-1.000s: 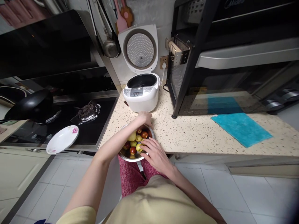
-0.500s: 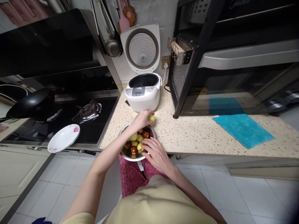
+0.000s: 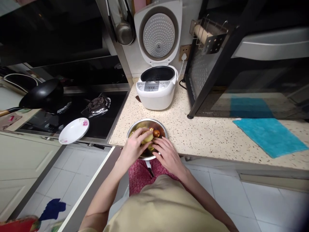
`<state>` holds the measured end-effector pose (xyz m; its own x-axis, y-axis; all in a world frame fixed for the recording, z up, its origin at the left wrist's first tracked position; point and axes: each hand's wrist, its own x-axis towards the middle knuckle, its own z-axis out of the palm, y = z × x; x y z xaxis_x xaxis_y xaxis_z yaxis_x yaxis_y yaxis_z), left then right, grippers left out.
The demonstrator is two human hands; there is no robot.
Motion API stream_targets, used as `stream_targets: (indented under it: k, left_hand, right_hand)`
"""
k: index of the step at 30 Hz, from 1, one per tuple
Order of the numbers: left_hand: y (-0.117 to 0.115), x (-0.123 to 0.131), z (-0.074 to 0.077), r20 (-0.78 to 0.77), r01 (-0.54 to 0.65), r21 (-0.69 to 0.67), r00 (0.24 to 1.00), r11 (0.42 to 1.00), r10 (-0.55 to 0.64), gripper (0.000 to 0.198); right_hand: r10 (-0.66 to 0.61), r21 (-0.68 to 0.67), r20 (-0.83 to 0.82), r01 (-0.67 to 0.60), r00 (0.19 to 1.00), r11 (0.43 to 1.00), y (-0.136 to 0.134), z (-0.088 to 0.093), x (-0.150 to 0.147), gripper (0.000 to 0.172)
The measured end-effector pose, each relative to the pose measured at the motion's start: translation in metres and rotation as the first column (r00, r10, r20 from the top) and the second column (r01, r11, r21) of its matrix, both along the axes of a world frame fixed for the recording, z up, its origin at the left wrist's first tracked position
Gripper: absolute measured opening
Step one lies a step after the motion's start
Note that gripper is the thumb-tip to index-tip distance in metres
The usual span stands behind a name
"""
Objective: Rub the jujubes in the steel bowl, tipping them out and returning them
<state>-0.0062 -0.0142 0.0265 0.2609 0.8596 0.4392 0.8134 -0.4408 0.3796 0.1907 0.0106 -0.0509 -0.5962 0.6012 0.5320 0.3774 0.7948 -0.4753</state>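
Bowl (image 3: 146,122), one: left hand (image 3: 132,147) grasping one green fruit (image 3: 148,138); right hand (image 3: 167,156), hold unclear; one rice cooker (image 3: 156,98), one plate (image 3: 73,131).

So the white rice cooker (image 3: 156,98) sat on the speckled bench (image 3: 184,138) with its lid (image 3: 159,35) flipped up, near a wall socket (image 3: 185,51) with a plug in it. Over on the black stove (image 3: 117,106) there was a wok (image 3: 44,93), plus a flowery plate (image 3: 73,131) poking past the front edge. A teal cloth (image 3: 270,135) lay out right, and some navy fabric (image 3: 53,208) was on the floor (image 3: 79,182).
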Motion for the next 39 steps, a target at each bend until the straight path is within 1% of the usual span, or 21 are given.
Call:
stream_targets:
  k: [4, 7, 11, 16, 19, 26, 29, 33, 39]
  left_hand:
    - [-0.013, -0.005, -0.016, -0.056, 0.007, 0.038, 0.998, 0.999, -0.005, 0.036]
    - [-0.017, -0.007, -0.022, -0.063, 0.020, 0.028, 0.998, 0.999, -0.018, 0.037]
    - [-0.019, -0.006, -0.025, -0.073, 0.037, -0.018, 0.997, 0.999, -0.039, 0.038]
    - [-0.018, -0.003, -0.027, -0.118, 0.036, -0.076, 0.992, 0.996, -0.045, 0.032]
    - [-0.019, -0.002, -0.028, -0.114, 0.043, -0.071, 0.992, 0.997, -0.051, 0.032]
    - [-0.024, -0.003, -0.031, -0.017, 0.064, -0.010, 0.998, 0.998, -0.064, 0.036]
    - [-0.028, -0.005, -0.032, 0.011, 0.046, 0.017, 0.999, 0.999, -0.046, 0.037]
    - [-0.033, -0.008, -0.035, 0.029, -0.008, 0.045, 1.000, 0.999, 0.006, 0.039]
    - [-0.041, -0.009, -0.039, 0.088, -0.111, 0.056, 0.990, 0.992, 0.106, 0.031]
  right_hand:
    - [-0.012, 0.008, -0.007, 0.012, 1.000, 1.000, -0.001, -0.001, 0.000, 0.029]
    - [-0.024, 0.002, -0.007, 0.024, 1.000, 1.000, -0.002, -0.003, 0.000, 0.029]
    - [-0.030, 0.009, -0.002, 0.030, 1.000, 1.000, -0.002, -0.002, 0.000, 0.027]
    - [-0.029, 0.012, 0.004, 0.029, 1.000, 1.000, -0.002, 0.000, 0.000, 0.026]
    - [-0.026, 0.001, -0.005, 0.026, 1.000, 1.000, -0.002, -0.001, 0.001, 0.026]
    - [-0.029, -0.043, -0.053, 0.027, 0.998, 0.999, -0.003, -0.001, 0.001, 0.027]
    - [-0.024, -0.042, -0.049, 0.022, 0.998, 0.999, -0.003, 0.001, 0.001, 0.027]
    - [-0.026, -0.051, -0.045, 0.024, 0.999, 0.998, -0.003, 0.002, 0.001, 0.027]
    - [-0.013, -0.043, -0.034, 0.012, 0.999, 0.999, -0.002, 0.003, 0.001, 0.025]
